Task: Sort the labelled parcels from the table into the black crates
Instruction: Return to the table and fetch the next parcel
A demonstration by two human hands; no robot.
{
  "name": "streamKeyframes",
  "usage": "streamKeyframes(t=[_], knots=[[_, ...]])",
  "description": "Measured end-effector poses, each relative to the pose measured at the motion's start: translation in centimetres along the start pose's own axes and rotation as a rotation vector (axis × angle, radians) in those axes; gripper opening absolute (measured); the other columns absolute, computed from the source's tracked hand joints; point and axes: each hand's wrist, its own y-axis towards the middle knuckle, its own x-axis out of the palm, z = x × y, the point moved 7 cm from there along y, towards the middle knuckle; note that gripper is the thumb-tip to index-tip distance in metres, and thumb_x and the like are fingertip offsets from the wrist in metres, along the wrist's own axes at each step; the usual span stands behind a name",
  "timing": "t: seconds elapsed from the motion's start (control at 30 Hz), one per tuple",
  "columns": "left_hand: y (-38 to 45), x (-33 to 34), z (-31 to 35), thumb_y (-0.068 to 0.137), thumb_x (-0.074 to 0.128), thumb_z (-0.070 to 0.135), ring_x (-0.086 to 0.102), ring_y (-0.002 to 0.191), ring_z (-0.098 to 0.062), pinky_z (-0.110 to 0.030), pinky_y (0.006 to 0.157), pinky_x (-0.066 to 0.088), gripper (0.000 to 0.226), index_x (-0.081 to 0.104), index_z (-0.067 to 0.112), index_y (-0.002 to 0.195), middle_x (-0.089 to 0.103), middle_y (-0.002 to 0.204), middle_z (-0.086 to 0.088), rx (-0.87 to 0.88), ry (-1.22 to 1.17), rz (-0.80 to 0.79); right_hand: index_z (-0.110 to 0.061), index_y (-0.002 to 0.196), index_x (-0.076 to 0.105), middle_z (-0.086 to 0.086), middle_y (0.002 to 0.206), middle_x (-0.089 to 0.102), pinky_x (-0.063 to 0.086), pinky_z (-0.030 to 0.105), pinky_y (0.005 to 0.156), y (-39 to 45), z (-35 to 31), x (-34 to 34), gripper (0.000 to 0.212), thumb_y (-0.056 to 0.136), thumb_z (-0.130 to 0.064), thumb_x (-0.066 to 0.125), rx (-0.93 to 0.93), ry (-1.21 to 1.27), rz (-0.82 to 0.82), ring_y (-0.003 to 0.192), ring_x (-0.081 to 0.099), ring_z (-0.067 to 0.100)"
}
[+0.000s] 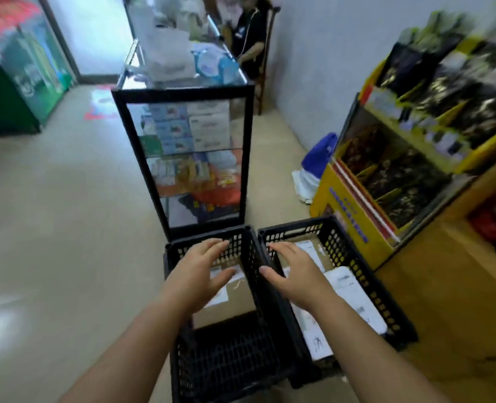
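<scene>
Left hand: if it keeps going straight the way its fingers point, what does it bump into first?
Probably the far mesh wall of the left black crate. The left hand hovers open above the brown parcel, fingers aimed at that wall. Depth is hard to judge, so it might pass just over the rim.

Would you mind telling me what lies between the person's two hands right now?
In the head view, the adjoining rims of the two black crates run between the left hand and the right hand; both hands are open, holding nothing.
</scene>
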Motion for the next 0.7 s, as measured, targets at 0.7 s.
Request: streamKeyframes(t=[0.7], knots=[[-20.5,-1.2,49.5,0.089,0.058,0.049,0.033,0.137,-0.012,-0.028,0.112,0.026,0.058,0.047,0.026,0.141,0.039,0.148,0.009,1.304,-0.332,-0.359,-0.013,0.139,0.058,0.007,0.141,0.054,0.025,0.020,0.114,-57.4,-6.6,-24.7,0.056,0.089,-0.036,0.074,0.813,-0.329,1.086,0.135,0.046,0.021]])
